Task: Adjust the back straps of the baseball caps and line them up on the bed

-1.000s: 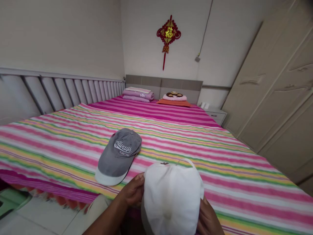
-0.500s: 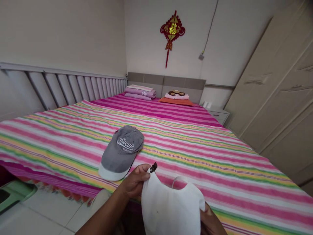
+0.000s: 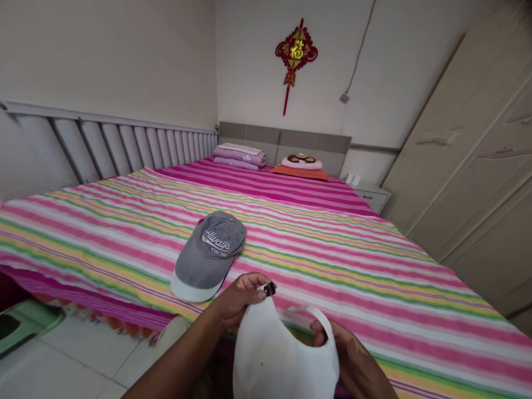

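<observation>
White cloth baseball cap hangs soft and light above the bed, left hand pinching beside its small metal strap buckle, right hand hooked around the back strap, the easiest hold. Grey cap sits just beyond on the striped bedspread.

My view: grey baseball cap on striped bedspread | folded lilac bedding by headboard | red Chinese knot on wall | beige wardrobe at right
</observation>
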The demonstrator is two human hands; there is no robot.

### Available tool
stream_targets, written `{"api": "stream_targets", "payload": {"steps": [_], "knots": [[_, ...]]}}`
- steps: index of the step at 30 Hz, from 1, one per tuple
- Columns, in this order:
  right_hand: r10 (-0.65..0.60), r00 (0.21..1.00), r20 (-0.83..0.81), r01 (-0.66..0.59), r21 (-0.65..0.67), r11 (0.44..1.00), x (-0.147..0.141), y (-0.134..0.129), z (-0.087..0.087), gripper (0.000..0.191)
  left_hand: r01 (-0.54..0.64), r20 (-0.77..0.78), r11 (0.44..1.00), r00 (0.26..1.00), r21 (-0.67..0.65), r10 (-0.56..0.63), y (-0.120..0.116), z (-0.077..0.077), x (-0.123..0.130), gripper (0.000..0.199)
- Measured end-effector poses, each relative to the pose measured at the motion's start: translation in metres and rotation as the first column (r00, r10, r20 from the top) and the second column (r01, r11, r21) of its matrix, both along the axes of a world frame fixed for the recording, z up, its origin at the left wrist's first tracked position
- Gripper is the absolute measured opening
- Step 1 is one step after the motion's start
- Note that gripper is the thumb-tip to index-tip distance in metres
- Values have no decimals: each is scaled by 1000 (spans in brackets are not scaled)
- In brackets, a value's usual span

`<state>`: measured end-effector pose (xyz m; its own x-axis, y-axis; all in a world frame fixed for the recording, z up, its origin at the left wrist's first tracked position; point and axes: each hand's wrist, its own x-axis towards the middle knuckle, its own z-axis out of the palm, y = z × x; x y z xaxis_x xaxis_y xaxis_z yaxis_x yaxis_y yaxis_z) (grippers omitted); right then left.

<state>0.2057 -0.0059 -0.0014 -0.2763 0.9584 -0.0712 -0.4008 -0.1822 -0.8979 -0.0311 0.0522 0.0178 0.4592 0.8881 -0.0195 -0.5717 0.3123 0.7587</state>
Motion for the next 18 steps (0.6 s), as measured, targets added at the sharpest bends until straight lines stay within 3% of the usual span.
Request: {"api": "stream_targets", "payload": {"steps": [5, 12, 18], "knots": [[125, 991, -47, -121, 79, 990, -7, 12, 12, 41, 33, -3, 999, 999, 20, -33, -1, -1, 0, 29], [89, 993, -75, -79, 123, 989, -11, 18, 22, 17, 17, 92, 999, 996, 36, -20, -2, -7, 8, 26], [94, 995, -45, -88, 122, 989, -21, 22, 32, 23, 15, 116, 999, 993, 50, -20, -2, -8, 17, 26]]}}
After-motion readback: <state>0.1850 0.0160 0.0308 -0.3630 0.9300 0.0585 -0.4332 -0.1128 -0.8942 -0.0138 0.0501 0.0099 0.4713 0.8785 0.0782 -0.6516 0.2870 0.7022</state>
